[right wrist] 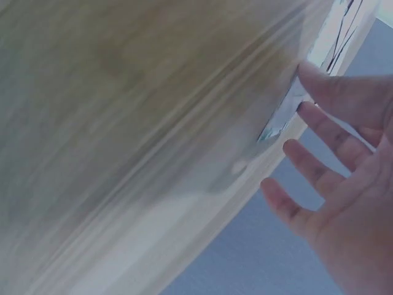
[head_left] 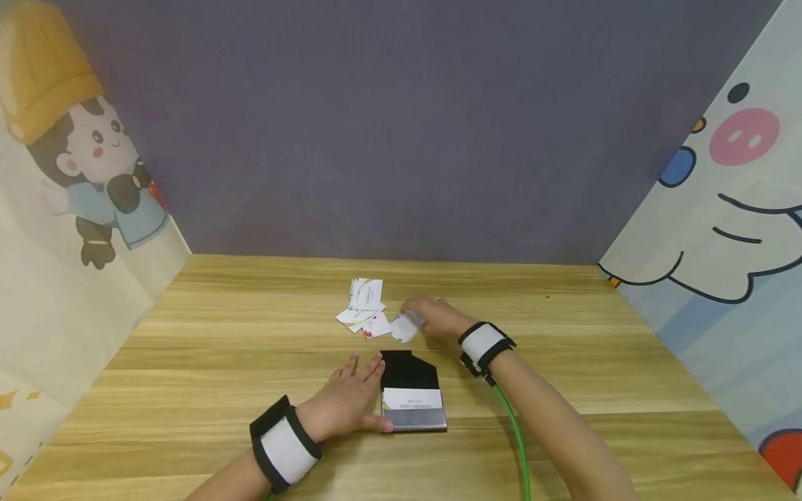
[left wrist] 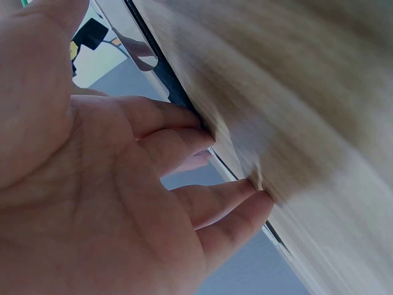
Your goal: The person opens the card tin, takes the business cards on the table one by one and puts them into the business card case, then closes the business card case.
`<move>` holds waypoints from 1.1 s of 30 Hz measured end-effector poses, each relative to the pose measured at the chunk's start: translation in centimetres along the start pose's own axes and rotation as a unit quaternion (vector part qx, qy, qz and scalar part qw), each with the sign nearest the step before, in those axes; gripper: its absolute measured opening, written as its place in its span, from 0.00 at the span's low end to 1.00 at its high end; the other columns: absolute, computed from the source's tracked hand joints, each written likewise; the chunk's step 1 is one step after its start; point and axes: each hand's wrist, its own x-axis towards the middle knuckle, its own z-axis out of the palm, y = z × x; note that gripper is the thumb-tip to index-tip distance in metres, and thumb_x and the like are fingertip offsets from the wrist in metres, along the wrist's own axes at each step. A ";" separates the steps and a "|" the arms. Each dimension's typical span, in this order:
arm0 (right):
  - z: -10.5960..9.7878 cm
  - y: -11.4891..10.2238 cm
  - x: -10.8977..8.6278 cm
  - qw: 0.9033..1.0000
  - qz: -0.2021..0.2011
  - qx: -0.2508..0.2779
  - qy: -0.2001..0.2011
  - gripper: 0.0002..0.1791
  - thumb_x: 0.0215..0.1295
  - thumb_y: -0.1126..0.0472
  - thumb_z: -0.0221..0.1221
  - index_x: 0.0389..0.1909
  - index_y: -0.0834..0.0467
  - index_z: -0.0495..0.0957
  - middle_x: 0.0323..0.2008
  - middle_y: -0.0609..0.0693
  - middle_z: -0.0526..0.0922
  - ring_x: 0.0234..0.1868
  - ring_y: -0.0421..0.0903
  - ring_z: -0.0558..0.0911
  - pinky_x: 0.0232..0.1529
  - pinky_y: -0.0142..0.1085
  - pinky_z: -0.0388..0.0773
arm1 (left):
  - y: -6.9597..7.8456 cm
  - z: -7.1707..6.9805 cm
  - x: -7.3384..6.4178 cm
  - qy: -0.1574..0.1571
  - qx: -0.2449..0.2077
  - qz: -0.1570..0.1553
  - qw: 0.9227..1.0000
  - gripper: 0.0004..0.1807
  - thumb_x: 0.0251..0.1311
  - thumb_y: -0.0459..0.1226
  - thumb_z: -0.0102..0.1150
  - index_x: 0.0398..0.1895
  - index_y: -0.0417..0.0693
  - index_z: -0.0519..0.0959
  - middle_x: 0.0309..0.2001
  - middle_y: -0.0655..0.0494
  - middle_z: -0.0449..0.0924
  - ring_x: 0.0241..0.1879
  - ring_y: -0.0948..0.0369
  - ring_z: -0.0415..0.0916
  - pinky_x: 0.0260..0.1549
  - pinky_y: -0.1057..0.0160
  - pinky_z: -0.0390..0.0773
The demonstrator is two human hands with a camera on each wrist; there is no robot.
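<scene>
An opened business card case [head_left: 413, 419] lies on the table, its black lid [head_left: 407, 370] folded back and a white business card [head_left: 412, 399] seated in it. My left hand [head_left: 347, 400] steadies it from the left: the thumb touches the metal lower edge, fingertips rest at the lid's side, and other fingers spread onto the wood. Beyond the case, my right hand [head_left: 438, 316] pinches a floral-edged business card [head_left: 403, 330] between thumb and index finger, partly blurred. The right wrist view shows that card [right wrist: 282, 117] low over the table, the other fingers [right wrist: 313, 166] spread.
Several loose business cards [head_left: 366, 296] overlap left of my right hand. The wooden table [head_left: 250, 334] meets a grey panel [head_left: 388, 139] at the back, with cartoon-printed walls on both sides. A green cable [head_left: 516, 431] trails from the right wristband [head_left: 484, 344].
</scene>
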 end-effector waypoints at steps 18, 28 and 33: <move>-0.3 1.5 -0.3 0.991 0.131 0.009 -0.013 0.26 0.51 0.54 0.66 0.50 0.58 0.72 0.54 0.56 0.73 0.60 0.59 0.65 0.61 0.57 0.56 | 0.1 -0.2 -0.1 -0.001 -0.001 -0.004 1.000 0.53 0.44 0.62 0.59 0.67 0.37 0.57 0.70 0.43 0.51 0.65 0.32 0.46 0.59 0.38 0.57; -0.2 2.0 -0.9 0.989 0.142 0.022 0.015 0.29 0.45 0.48 0.68 0.47 0.56 0.73 0.46 0.53 0.75 0.53 0.54 0.69 0.56 0.53 0.63 | 0.2 -0.3 0.0 -0.004 0.000 -0.005 1.000 0.53 0.44 0.62 0.59 0.67 0.37 0.57 0.70 0.43 0.51 0.65 0.32 0.46 0.59 0.38 0.57; -0.4 1.6 -1.4 0.991 0.123 0.049 0.034 0.22 0.53 0.56 0.65 0.47 0.59 0.73 0.46 0.54 0.77 0.48 0.51 0.76 0.49 0.44 0.73 | 0.1 -0.2 0.0 -0.003 -0.002 -0.004 1.000 0.53 0.43 0.62 0.59 0.67 0.37 0.57 0.70 0.43 0.51 0.65 0.32 0.46 0.60 0.38 0.57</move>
